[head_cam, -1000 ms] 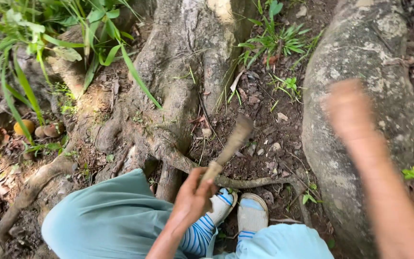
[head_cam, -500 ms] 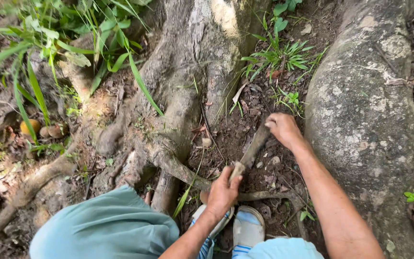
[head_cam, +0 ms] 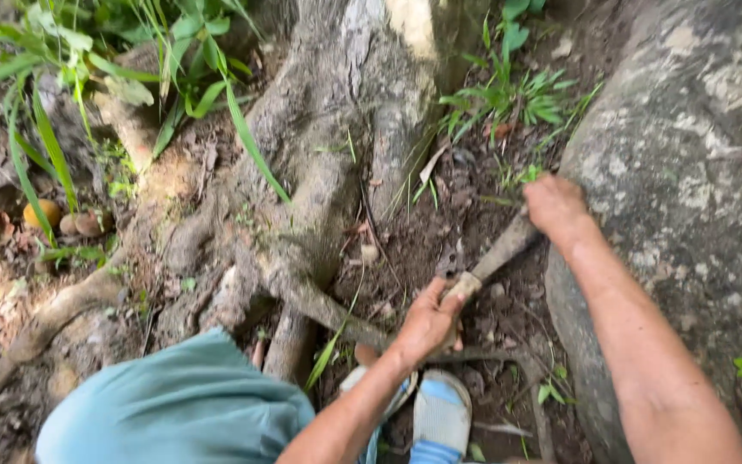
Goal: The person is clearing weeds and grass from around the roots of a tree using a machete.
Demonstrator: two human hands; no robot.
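My left hand [head_cam: 427, 325] is closed around the pale wooden handle of a short bladed tool [head_cam: 498, 256]. The tool slants up and to the right over dark soil between the tree roots. My right hand [head_cam: 555, 206] is curled over the tool's far end, right beside the big grey buttress root [head_cam: 680, 172]. The blade's tip is hidden under that hand. Both forearms reach in from the bottom edge of the view.
My knee in teal trousers [head_cam: 173, 404] and a blue-and-white sandal [head_cam: 440, 414] fill the bottom. Tangled tree roots [head_cam: 319, 215] run down the middle. Grass blades [head_cam: 53, 155] and orange fallen fruits [head_cam: 45, 213] lie to the left, small weeds [head_cam: 517, 94] at the top.
My right hand swung in from the right and settled on the tool's far end. The tool now lies lower and nearer the grey root. The view has moved closer.
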